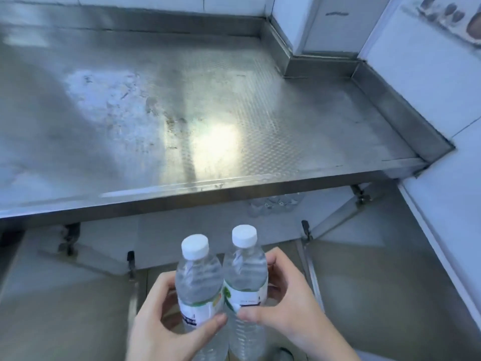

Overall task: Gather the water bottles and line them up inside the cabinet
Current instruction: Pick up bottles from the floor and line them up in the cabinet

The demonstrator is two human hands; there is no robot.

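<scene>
Two clear water bottles with white caps stand upright side by side in front of me, touching each other. My left hand [158, 316] grips the left bottle [197, 280] around its label. My right hand [289, 300] grips the right bottle [246, 272] the same way. Both are held in the air below the front edge of the steel counter [182, 121]. Under the counter the cabinet [182, 230] stands with its doors swung open, and several more bottles [276, 203] show faintly inside at the back right.
The open left cabinet door [65, 295] and right door [377, 282] flank my hands. White tiled walls [429, 74] close in the counter's back and right side. A shoe tip [283, 354] shows on the floor.
</scene>
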